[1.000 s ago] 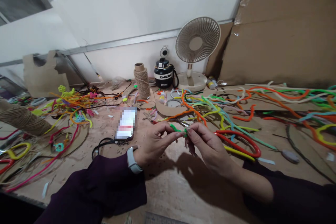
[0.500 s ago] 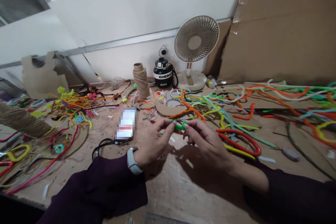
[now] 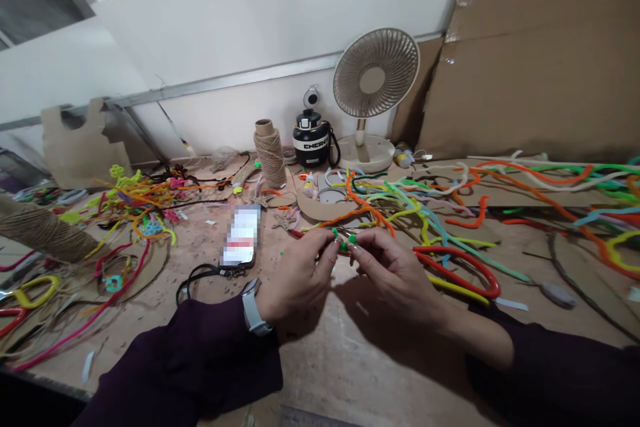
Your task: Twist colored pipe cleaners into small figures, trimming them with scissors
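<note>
Both hands meet over the middle of the table, pinching a small bent piece of green pipe cleaner. My left hand grips its left end between thumb and fingers, and my right hand has the other end. Only short bits of the green piece show between the fingertips. Colourful pipe cleaners lie just behind the hands. Beside my right hand are the red handles of what looks like a pair of scissors.
A phone lies left of my left hand. Behind stand a twine spool, a black bottle and a fan. Yellow-handled scissors and a larger twine roll are at the far left.
My left hand has shifted slightly right, closer to my right hand. Less of the green piece shows between the fingertips, and it looks more bent.
</note>
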Available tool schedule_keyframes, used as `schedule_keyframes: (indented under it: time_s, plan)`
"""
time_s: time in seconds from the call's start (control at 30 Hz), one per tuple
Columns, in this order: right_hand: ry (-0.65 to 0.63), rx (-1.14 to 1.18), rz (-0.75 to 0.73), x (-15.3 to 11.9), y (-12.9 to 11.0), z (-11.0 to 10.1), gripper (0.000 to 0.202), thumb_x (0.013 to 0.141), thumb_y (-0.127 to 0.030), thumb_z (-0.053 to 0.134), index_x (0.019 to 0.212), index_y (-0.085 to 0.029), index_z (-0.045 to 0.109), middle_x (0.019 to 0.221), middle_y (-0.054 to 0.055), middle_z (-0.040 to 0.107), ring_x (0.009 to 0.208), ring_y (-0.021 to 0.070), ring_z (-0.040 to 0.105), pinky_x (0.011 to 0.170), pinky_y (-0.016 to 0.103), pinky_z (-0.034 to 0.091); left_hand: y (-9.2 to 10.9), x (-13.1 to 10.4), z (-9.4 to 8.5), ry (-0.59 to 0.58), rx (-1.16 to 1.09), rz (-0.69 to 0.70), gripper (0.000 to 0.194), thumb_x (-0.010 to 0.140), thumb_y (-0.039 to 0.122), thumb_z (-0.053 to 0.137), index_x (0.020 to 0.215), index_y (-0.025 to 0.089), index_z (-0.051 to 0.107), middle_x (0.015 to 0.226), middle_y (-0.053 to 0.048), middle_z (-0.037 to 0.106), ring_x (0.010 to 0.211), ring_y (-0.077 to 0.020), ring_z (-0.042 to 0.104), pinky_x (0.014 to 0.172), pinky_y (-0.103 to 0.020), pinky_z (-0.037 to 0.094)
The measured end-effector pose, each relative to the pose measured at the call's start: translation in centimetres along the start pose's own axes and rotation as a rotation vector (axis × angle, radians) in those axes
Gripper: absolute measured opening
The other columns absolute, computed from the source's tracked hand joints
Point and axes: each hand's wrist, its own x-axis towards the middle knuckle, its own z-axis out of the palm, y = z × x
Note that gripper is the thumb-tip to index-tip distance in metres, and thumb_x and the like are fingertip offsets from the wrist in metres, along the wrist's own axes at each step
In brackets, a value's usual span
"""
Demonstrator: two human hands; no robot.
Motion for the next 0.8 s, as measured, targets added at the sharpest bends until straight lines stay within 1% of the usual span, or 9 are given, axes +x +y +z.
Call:
schedule_keyframes:
  time_s: [0.1,0.2,0.3,0.4,0.5,0.57,0.7,0.8]
  plan:
    - [-0.010,-0.105,-0.077,0.08,0.14,-0.06,0.022,0.092,-0.039,0.053,0.099,-0.020,0.061,0.082,0.004,0.063,0.070,0.0159,0.058,0.060,0.028,0.049,-0.07,0.10,-0.16,-0.036,0.138,0.031,0.022,0.095,0.027,0.042,0.092,0.015,0.060,0.084,-0.005,0.064,0.074,-0.0148,0.057,0.067,-0.026,0.041]
    - [-0.048,-0.230,-0.233,0.08,0.35,-0.18,0.020,0.093,-0.032,0.052,0.107,-0.022,0.062,0.089,0.006,0.066,0.074,0.0176,0.062,0.063,0.030,0.051,-0.26,0.09,-0.18,-0.043,0.155,0.021,0.022,0.095,0.028,0.041,0.090,0.016,0.060,0.077,-0.003,0.063,0.065,-0.0127,0.054,0.062,-0.025,0.038]
    - [-0.059,-0.299,-0.333,0.07,0.62,-0.27,0.024,0.093,-0.026,0.051,0.115,-0.023,0.060,0.097,0.008,0.067,0.077,0.0186,0.064,0.065,0.031,0.052,-0.32,0.04,-0.22,-0.054,0.147,0.012,0.022,0.095,0.027,0.042,0.092,0.016,0.061,0.078,-0.003,0.065,0.067,-0.0131,0.056,0.063,-0.024,0.040]
    - [-0.036,-0.326,-0.353,0.07,0.82,-0.24,0.024,0.093,-0.025,0.051,0.116,-0.024,0.059,0.099,0.008,0.068,0.077,0.0185,0.066,0.067,0.032,0.054,-0.32,0.03,-0.19,-0.050,0.125,-0.019,0.023,0.093,0.027,0.044,0.096,0.015,0.063,0.078,-0.004,0.066,0.067,-0.0137,0.058,0.062,-0.025,0.041]
    - [-0.041,-0.338,-0.411,0.07,0.80,-0.14,0.022,0.093,-0.022,0.050,0.114,-0.023,0.059,0.099,0.008,0.069,0.078,0.0180,0.066,0.070,0.032,0.054,-0.35,0.05,-0.07,-0.048,0.015,-0.082,0.023,0.092,0.026,0.046,0.103,0.015,0.063,0.076,-0.003,0.067,0.065,-0.0132,0.059,0.060,-0.024,0.043]
    - [-0.054,-0.339,-0.444,0.10,0.66,-0.10,0.021,0.092,-0.021,0.050,0.110,-0.023,0.061,0.096,0.007,0.069,0.079,0.0183,0.066,0.071,0.032,0.054,-0.36,0.06,0.00,-0.058,-0.056,-0.101,0.024,0.092,0.025,0.046,0.106,0.015,0.062,0.078,-0.003,0.068,0.068,-0.0135,0.060,0.064,-0.024,0.045]
    - [-0.076,-0.323,-0.454,0.18,0.34,-0.14,0.020,0.092,-0.020,0.050,0.107,-0.024,0.062,0.094,0.007,0.070,0.077,0.0185,0.067,0.071,0.033,0.055,-0.46,0.05,0.06,-0.061,-0.134,-0.085,0.026,0.094,0.029,0.045,0.108,0.015,0.062,0.087,-0.005,0.070,0.074,-0.0138,0.063,0.068,-0.024,0.048]
    - [-0.080,-0.318,-0.469,0.23,0.34,-0.19,0.019,0.091,-0.019,0.050,0.106,-0.024,0.061,0.093,0.007,0.070,0.076,0.0181,0.066,0.071,0.033,0.055,-0.83,0.08,0.19,-0.044,-0.143,-0.061,0.029,0.095,0.035,0.045,0.102,0.015,0.064,0.084,-0.005,0.070,0.072,-0.0134,0.062,0.066,-0.024,0.048]
